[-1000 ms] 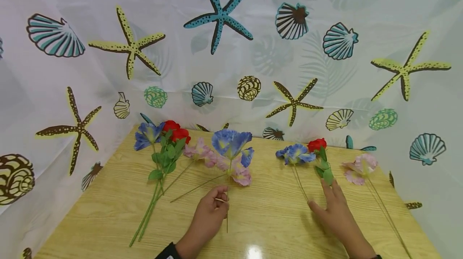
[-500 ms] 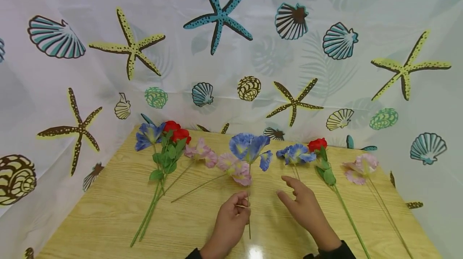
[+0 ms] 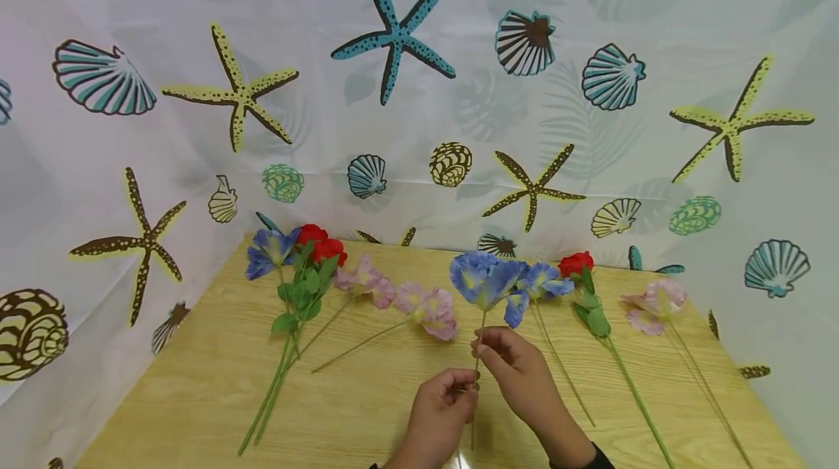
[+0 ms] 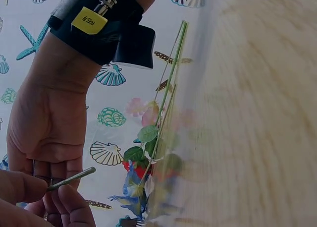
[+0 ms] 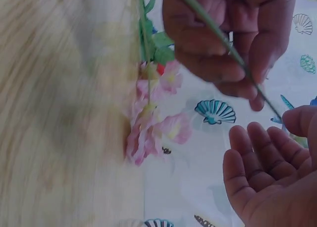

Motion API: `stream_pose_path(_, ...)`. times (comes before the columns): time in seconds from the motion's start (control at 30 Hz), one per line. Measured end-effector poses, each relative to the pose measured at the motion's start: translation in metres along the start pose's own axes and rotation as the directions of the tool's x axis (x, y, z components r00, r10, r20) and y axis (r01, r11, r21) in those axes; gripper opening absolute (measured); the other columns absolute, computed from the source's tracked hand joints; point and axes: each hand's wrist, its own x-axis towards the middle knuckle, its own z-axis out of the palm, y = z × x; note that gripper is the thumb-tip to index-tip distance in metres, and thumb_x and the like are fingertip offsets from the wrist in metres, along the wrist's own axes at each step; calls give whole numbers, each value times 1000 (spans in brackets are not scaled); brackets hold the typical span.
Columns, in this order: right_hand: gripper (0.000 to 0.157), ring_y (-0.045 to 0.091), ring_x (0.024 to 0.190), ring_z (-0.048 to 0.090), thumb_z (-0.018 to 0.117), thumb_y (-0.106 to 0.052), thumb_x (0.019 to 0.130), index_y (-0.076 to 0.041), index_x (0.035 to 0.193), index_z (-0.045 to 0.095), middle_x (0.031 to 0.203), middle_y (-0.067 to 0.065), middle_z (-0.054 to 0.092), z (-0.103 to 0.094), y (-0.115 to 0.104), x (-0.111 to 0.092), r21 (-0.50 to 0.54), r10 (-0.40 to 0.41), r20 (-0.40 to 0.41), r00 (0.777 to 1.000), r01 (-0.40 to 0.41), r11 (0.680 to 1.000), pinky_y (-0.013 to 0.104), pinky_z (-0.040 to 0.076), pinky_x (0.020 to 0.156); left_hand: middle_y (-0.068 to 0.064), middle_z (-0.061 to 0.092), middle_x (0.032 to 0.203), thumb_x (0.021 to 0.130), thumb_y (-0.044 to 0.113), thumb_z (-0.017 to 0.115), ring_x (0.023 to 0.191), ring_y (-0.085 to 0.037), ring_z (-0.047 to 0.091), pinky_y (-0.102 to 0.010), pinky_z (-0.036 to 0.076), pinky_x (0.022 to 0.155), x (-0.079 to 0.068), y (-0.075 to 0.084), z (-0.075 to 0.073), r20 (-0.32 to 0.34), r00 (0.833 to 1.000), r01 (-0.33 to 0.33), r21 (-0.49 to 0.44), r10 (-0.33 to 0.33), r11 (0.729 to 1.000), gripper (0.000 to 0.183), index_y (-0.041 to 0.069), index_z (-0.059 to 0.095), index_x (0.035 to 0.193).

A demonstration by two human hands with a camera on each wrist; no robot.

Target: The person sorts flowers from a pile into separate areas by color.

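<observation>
A blue artificial flower (image 3: 481,280) stands upright over the middle of the table, its thin stem between both hands. My left hand (image 3: 438,411) pinches the lower stem between thumb and fingers, with the stem's end hanging below. Higher up, just under the petals, my right hand (image 3: 524,374) holds the same stem at its thumb and fingertips. In the right wrist view the green stem (image 5: 223,46) runs slantwise from the left hand (image 5: 233,24) to the right thumb. The left wrist view shows the stem's cut end (image 4: 81,176) poking out past the left fingers.
At left lie red roses (image 3: 328,249), a blue flower (image 3: 270,250) and pink flowers (image 3: 363,280), (image 3: 429,309). Right of my hands lie another blue flower (image 3: 547,281), a red rose (image 3: 577,263) and a pink flower (image 3: 658,301). A shell-print curtain (image 3: 419,112) backs the wooden table (image 3: 354,411).
My left hand has carried the blue flower to the right. My right hand has left the area by the right-hand rose, moved left and taken hold of the flower's stem.
</observation>
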Motion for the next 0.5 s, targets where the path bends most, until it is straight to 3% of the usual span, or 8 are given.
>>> stream_pose_path(0.13, 25, 12, 92, 63, 62, -29, 91, -13, 110, 64, 102, 4, 66, 1, -4, -2, 30, 15, -21, 1000, -14, 999, 29, 53, 82, -10, 66, 97, 90, 9, 58, 78, -8, 58, -16, 49, 62, 1, -3, 1, 7, 1000, 3, 2, -3, 1000, 23, -3, 65, 108)
stream_pose_path(0.37, 24, 18, 84, 65, 62, -20, 92, -11, 114, 64, 104, 11, 63, 3, -5, -3, 118, 69, -47, 997, -63, 991, 32, 57, 71, -9, 65, 95, 91, 12, 58, 77, -8, 56, -16, 49, 62, 2, -5, 2, 23, 999, 23, -11, -23, 1000, 24, -5, 64, 107)
stream_pose_path(0.5, 26, 16, 81, 65, 61, -23, 92, -15, 117, 65, 101, 9, 65, 2, -6, -2, 63, 82, -106, 991, -76, 995, 27, 57, 65, -6, 64, 93, 90, 15, 60, 72, -8, 56, -19, 48, 60, 3, -7, 1, 11, 1000, 24, 18, -24, 1000, 23, -2, 64, 104)
